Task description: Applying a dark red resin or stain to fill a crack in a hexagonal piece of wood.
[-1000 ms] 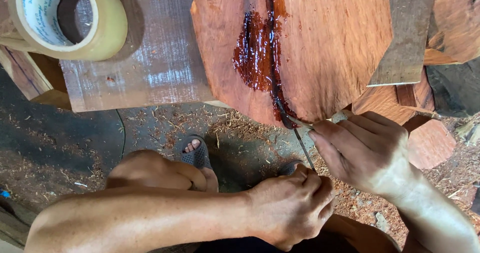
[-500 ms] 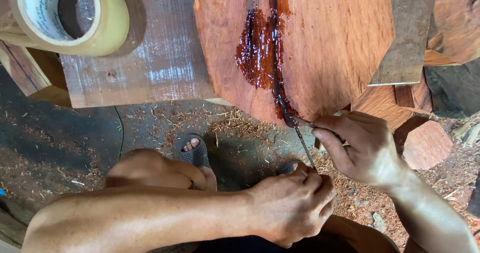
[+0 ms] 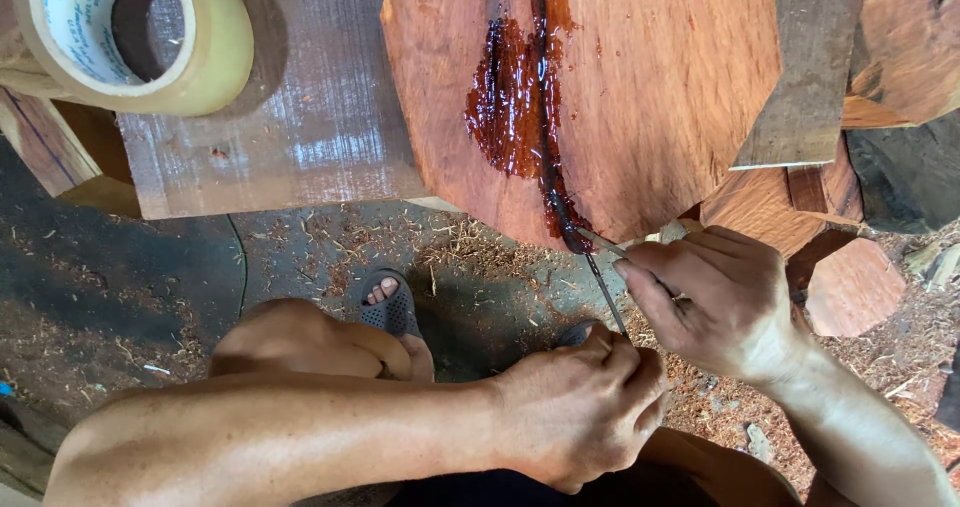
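Fingers of my right hand (image 3: 722,302) are pinching a thin blade (image 3: 600,267) at the wood slab (image 3: 660,87) edge (glue-wet crack), while my left hand (image 3: 585,407) is gripping its lower end; open floor (image 3: 150,287) below.

Both hands — left hand (image 3: 585,412), right hand (image 3: 715,302) — pinch a thin blade (image 3: 600,277) at the glue-wet wooden slab (image 3: 640,97).

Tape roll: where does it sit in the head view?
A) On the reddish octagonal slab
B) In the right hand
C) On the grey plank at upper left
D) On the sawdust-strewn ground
C: the tape roll rests on the grey plank, left of the reddish octagonal slab, well away from both hands.
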